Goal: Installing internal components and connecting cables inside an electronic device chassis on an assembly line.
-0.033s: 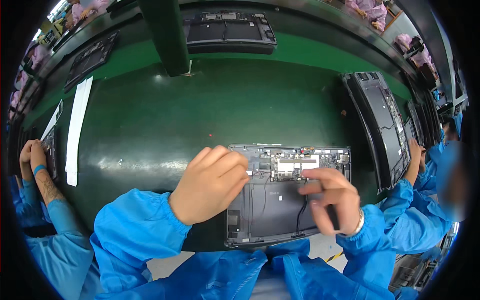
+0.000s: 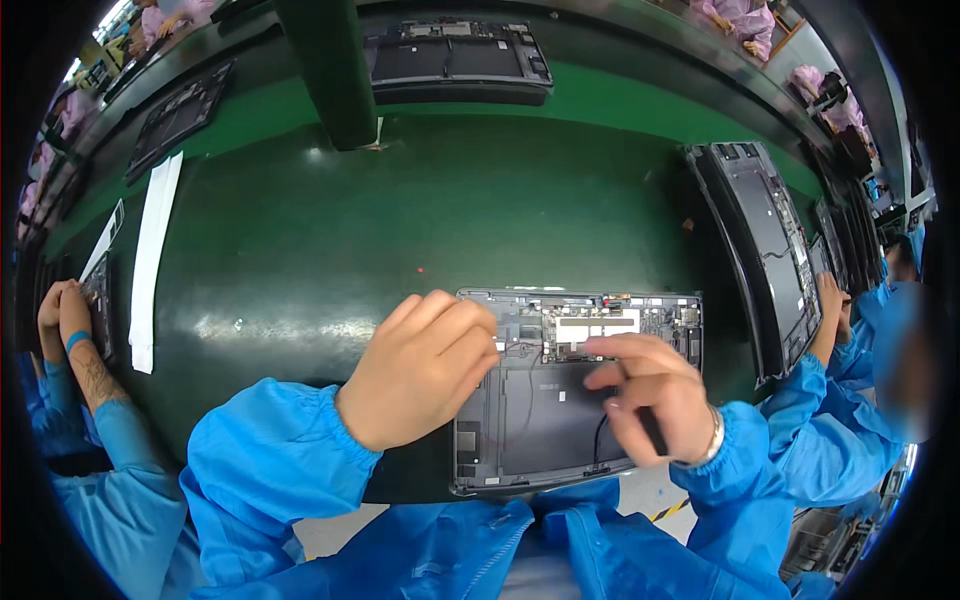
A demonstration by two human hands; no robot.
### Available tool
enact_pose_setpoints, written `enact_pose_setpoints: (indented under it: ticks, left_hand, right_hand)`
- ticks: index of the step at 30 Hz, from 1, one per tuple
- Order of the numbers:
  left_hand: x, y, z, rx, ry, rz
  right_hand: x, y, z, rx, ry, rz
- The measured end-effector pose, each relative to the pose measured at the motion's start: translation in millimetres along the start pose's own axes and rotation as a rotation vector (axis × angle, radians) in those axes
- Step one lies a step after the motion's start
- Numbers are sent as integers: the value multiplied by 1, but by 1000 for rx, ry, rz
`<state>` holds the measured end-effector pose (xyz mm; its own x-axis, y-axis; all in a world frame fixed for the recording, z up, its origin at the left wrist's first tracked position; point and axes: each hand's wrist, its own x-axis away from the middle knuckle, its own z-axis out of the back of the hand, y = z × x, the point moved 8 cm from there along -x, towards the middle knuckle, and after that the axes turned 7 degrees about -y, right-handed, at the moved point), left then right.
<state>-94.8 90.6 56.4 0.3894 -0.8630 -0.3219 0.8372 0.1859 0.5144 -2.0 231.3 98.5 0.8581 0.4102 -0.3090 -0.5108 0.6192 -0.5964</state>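
Note:
An opened grey laptop chassis (image 2: 560, 400), inner side up, lies on the dark green belt (image 2: 380, 240) just in front of me. Its circuit boards run along the far edge, with a flat dark panel nearer me. My left hand (image 2: 425, 370) rests with curled fingers on the chassis' left edge and holds it down. My right hand (image 2: 650, 395) is over the right half, fingers pinched on a short dark tool (image 2: 652, 435). A thin black cable (image 2: 597, 445) runs over the panel just left of that hand. Both arms wear blue sleeves.
Another open chassis (image 2: 760, 250) lies on the right, one at the far side (image 2: 455, 60) and one at the far left (image 2: 180, 110). A white strip (image 2: 150, 260) lies on the left. A green post (image 2: 330, 70) stands beyond. Co-workers' hands work at the left (image 2: 60, 310) and right (image 2: 830, 320).

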Motion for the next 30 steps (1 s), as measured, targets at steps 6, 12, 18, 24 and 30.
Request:
enact_pose_setpoints:
  ticks: [6,12,18,24,30]
  left_hand:
    - [-10,-2,-7,114,-70,-51]
    - [-15,-9,-11,129,-81,-10]
    - [-16,-10,-9,167,-81,9]
    - [-6,-12,-11,194,-7,-6]
    - [-9,-6,-12,181,-52,-38]
  right_hand:
    - [-11,15,-40,77,-170,217]
    - [-11,22,-44,77,-160,211]
    - [-11,15,-52,195,-146,196]
    - [-24,-1,-63,350,-149,165]
    - [-24,16,-51,110,-130,110]
